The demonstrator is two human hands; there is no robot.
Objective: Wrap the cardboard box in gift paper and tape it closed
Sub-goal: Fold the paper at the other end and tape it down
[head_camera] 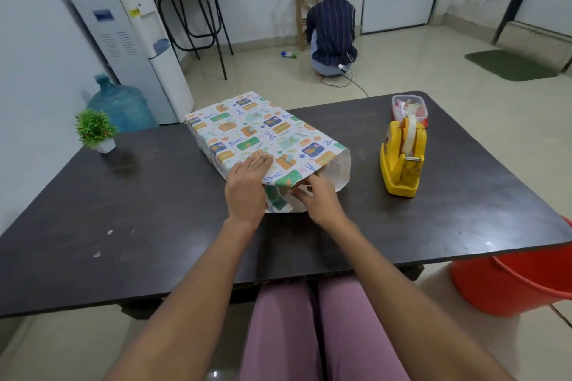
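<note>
Left hand (247, 182) presses flat on top of the gift paper (257, 133) that covers the cardboard box mid-table (123, 195); right hand (318, 195) pinches the near end flap, folding it in. End toward the tape dispenser (402, 158) gapes open, untaped. Risk: if the left hand lifts for tape, the fold likely springs open; a hard tug could tear the flap.

We count one gift-wrapped box (263, 139) at the table's middle, with two hands on its near end: one left hand (247, 182) and one right hand (320, 198). To the right stand one yellow tape dispenser (402, 161) and one plastic container (409, 108); far left, one potted plant (96, 130).
</note>
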